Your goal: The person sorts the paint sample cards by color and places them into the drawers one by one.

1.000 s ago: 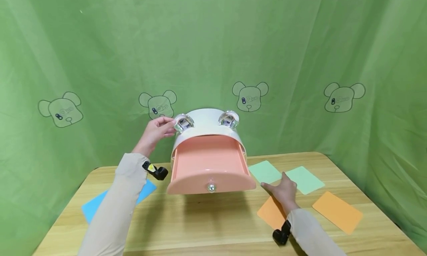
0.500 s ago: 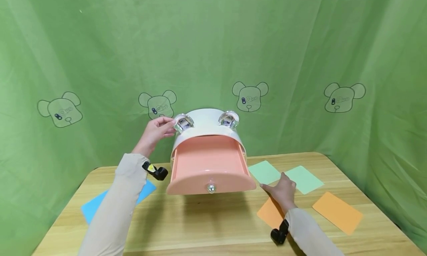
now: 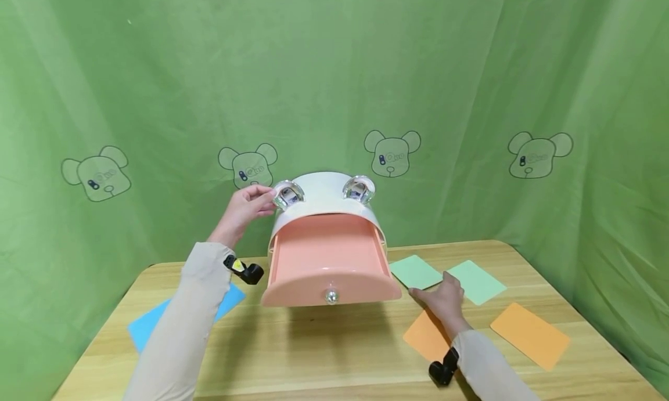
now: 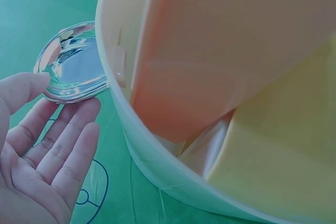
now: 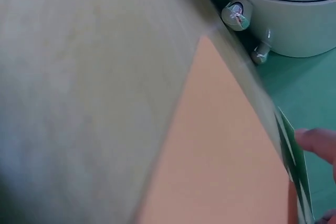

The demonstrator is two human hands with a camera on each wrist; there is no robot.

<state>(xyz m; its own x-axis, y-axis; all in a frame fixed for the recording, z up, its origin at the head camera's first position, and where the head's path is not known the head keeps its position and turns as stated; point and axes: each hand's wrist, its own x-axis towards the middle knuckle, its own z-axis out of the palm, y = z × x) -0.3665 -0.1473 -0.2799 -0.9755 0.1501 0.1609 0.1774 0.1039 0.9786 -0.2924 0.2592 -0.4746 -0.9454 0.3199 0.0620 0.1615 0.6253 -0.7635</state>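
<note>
Filling the background, a green curtain point(image 3: 324, 70) printed with outlined bear heads point(image 3: 391, 164) hangs in folds behind the wooden table point(image 3: 308, 360), whose two far corners are rounded. Near the middle of the far edge stands a white box point(image 3: 323, 189), its pink drawer point(image 3: 298, 293) pulled out toward the near edge, with a round silver knob point(image 3: 331, 296) on the front and a shadow on the wood below. The left hand point(image 3: 244, 210) pinches the rim of the left silver ear point(image 3: 288, 195) on the box between thumb and fingers; the right silver ear point(image 3: 359, 189) matches it across the top.

Just right of the box, near the far edge, is the first green card point(image 3: 415, 270), grasped along its near side by the thumb and fingers of the right hand point(image 3: 445, 296). A second green card point(image 3: 477, 281) lies beyond those fingers, toward the far right corner. Closer to the near edge, one orange card point(image 3: 425, 336) is partly covered by that hand and its wrist camera point(image 3: 443, 369); another orange card point(image 3: 530, 335) lies toward the right edge. Near the left edge, blue paper point(image 3: 148, 324) shows on both sides of the left sleeve point(image 3: 177, 320), which hides its middle, so one sheet or two cannot be told.
</note>
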